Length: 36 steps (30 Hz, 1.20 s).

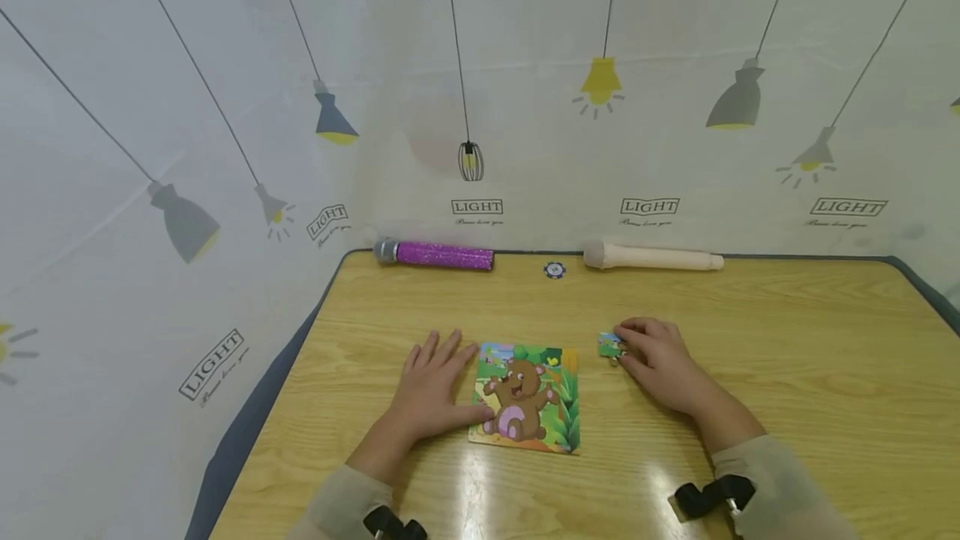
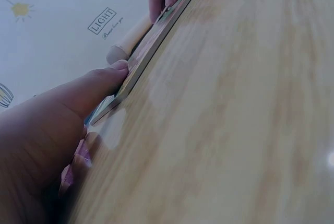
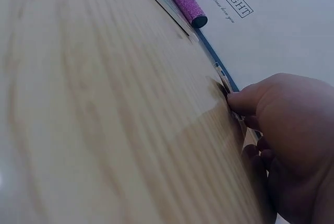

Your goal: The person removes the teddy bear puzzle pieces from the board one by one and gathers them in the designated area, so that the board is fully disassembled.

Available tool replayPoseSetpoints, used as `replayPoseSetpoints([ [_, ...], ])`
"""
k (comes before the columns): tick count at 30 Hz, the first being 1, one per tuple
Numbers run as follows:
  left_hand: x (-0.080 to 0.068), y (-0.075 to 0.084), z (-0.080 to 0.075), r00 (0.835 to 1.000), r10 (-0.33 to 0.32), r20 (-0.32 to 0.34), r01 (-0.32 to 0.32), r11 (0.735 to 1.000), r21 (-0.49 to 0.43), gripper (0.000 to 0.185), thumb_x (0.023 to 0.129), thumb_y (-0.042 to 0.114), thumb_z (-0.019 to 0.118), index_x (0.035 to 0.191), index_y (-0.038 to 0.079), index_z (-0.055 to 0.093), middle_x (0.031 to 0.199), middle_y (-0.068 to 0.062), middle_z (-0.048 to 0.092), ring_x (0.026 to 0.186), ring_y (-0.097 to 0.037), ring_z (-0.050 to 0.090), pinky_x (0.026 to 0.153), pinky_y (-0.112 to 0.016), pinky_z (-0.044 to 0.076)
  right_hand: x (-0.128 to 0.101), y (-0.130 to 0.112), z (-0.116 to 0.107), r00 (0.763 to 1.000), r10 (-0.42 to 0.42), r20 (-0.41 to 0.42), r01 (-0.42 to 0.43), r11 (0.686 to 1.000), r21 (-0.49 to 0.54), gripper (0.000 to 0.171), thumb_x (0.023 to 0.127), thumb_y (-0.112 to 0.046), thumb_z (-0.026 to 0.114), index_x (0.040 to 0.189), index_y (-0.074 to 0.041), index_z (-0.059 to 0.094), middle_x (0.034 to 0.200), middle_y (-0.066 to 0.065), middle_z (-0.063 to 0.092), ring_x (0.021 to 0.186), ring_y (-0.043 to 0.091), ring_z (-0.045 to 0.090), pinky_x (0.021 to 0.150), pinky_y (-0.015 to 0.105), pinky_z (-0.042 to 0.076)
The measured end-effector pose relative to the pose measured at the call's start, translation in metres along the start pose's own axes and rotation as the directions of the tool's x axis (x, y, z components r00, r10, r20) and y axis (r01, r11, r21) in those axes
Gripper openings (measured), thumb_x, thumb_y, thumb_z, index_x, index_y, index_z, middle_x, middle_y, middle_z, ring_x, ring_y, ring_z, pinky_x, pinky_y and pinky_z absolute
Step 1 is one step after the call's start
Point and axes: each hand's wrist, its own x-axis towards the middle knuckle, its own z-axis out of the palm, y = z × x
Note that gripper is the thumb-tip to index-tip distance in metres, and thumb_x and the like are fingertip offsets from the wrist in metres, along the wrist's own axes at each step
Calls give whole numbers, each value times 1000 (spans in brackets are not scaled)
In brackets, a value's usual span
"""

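Note:
A square jigsaw puzzle (image 1: 525,398) with a brown bear on it lies on the table in the head view. My left hand (image 1: 435,390) rests beside its left edge, fingers spread, with the thumb lying over the lower left of the picture. In the left wrist view that thumb (image 2: 107,80) touches the puzzle's rim from the side. To the right of the puzzle, my right hand (image 1: 663,365) pinches a small colourful puzzle piece (image 1: 610,345) between thumb and fingertips, low over the table. The right wrist view shows the piece (image 3: 222,75) almost edge-on.
Along the table's back edge lie a glittery purple microphone (image 1: 446,256) and a pale cream microphone (image 1: 652,257). Between them sits a blue-and-white poker chip (image 1: 555,271). A lamp-printed curtain (image 1: 540,123) rises behind the wooden table (image 1: 810,340).

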Motion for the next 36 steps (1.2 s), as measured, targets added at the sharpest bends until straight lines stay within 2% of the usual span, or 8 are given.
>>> replayPoseSetpoints([
  [4,-1,1,-1,1000,6,27,-7,999,38,124,71,92,67,168,22,37,176,-14,21,161,-47,8,126,-69,4,-1,0,2,1000,-16,-21,16,1000,-14,45,103,-6,69,143,11,61,144,30,56,133,54,42,108,68,33],
  [9,-2,-1,-2,998,16,62,-21,996,86,135,62,96,69,171,25,30,178,-6,16,163,-36,8,125,-69,0,-1,0,4,999,-15,-34,15,1000,-15,46,101,-6,71,143,10,61,144,29,56,133,54,43,108,68,34],
  [14,-2,1,-3,997,31,65,-36,996,76,140,62,97,69,172,23,24,177,-1,16,163,-30,10,124,-70,-2,-1,0,5,999,34,-28,-33,999,11,51,101,-7,71,148,7,58,147,28,55,135,52,41,110,68,33],
  [20,-3,1,-3,996,55,68,-61,995,76,133,65,96,69,171,27,29,177,0,17,163,-32,10,123,-72,-2,-3,-3,8,993,80,-81,-75,995,72,66,87,-15,74,150,-2,58,146,22,56,136,47,40,108,67,35],
  [23,-2,0,-1,995,63,76,-70,994,82,131,65,96,68,171,29,29,177,0,16,163,-32,10,123,-72,-2,-2,-6,13,985,56,-166,-40,995,96,63,85,-13,76,145,-2,63,143,22,56,134,47,40,105,65,35],
  [28,-1,-1,0,995,62,76,-69,994,87,130,66,96,68,171,30,29,178,1,16,163,-31,9,123,-72,-2,6,-21,30,959,-33,-283,66,992,108,47,86,-8,79,131,1,69,136,24,59,129,48,43,102,64,34],
  [31,-1,-2,0,995,62,74,-69,994,83,129,66,95,69,171,30,30,178,2,17,163,-30,9,123,-72,-2,12,-38,43,951,-96,-295,130,987,99,42,85,-8,79,125,0,71,132,22,62,125,46,48,102,62,37],
  [36,-1,-2,0,995,64,75,-69,995,76,129,67,94,70,171,30,30,178,0,18,163,-33,10,123,-72,-1,20,-67,61,951,-172,-258,189,981,41,35,86,-16,81,118,-3,75,127,19,65,120,41,54,100,60,43],
])
